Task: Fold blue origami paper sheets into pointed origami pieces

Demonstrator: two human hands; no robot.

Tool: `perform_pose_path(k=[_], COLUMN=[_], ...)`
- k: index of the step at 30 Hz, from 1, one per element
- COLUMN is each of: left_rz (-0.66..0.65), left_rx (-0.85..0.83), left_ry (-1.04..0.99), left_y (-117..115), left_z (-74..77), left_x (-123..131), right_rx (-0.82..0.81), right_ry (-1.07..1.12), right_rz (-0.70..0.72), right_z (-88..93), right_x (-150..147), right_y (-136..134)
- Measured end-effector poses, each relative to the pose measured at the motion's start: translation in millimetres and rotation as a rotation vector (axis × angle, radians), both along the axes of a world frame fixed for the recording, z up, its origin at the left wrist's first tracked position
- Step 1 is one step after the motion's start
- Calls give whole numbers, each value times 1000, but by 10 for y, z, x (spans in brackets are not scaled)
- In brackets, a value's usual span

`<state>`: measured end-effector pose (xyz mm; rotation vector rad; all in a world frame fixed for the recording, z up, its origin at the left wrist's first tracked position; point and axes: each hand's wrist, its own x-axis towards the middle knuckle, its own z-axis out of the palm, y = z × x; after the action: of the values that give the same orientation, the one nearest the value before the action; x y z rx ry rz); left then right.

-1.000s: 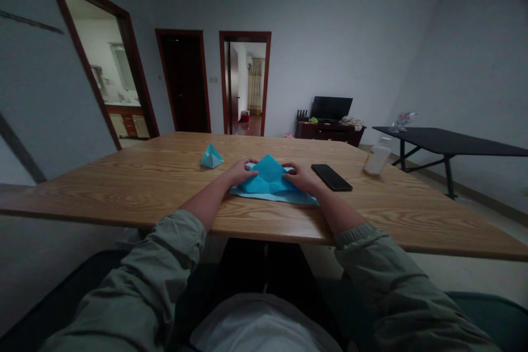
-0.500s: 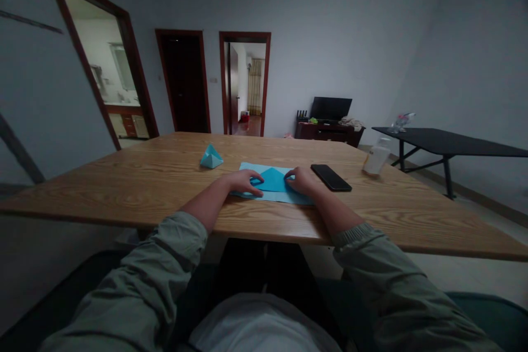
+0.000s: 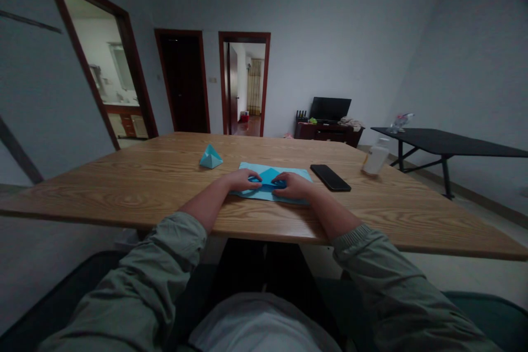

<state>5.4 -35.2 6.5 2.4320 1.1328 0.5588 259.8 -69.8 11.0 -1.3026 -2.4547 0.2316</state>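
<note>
A blue sheet of paper lies flat on the wooden table in front of me, with a darker folded triangle in its middle. My left hand presses on the paper's left part, fingers stretched flat. My right hand lies on the right part, its fingers flat and reaching towards the middle fold. The two hands almost meet over the triangle. A finished small blue folded paper shape stands on the table to the left, beyond my left hand.
A black phone lies just right of the paper. A white bottle stands further right near the table's edge. A black side table is at the right; a TV cabinet and doorways are behind.
The raised folded flap has been pressed down flat onto the sheet. My right hand has slid left towards the middle fold; my left hand has stayed on the left part.
</note>
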Motion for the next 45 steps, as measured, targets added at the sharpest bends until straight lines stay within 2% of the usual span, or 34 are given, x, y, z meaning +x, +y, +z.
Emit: perform_pose_path(k=[8,13,23,31,35,39,45], left_rz=[6,62,50,128,158,116,147], left_rx=[8,-4,58,84,185,139,120], left_ry=[7,-124,-41,-160,-43,44,-63], left_y=[10,115,102,188,219,179,132], left_z=[16,-52,-25,-89,-86,-60,-67], left_x=[-24,-62,-66,-81,-87,-79,-70], right_rx=[72,138,114,157,165,116,5], right_ry=[-120,-138,-33,-26,-57,-7,162], right_rz=[-189,-309,-302,-315,-337,-387,-419], right_z=[76,67,69,2,-6,-11,-78], right_x=[-55,-24,110,187,174,167,228], right_y=[-60,-29,29,137,137,144,253])
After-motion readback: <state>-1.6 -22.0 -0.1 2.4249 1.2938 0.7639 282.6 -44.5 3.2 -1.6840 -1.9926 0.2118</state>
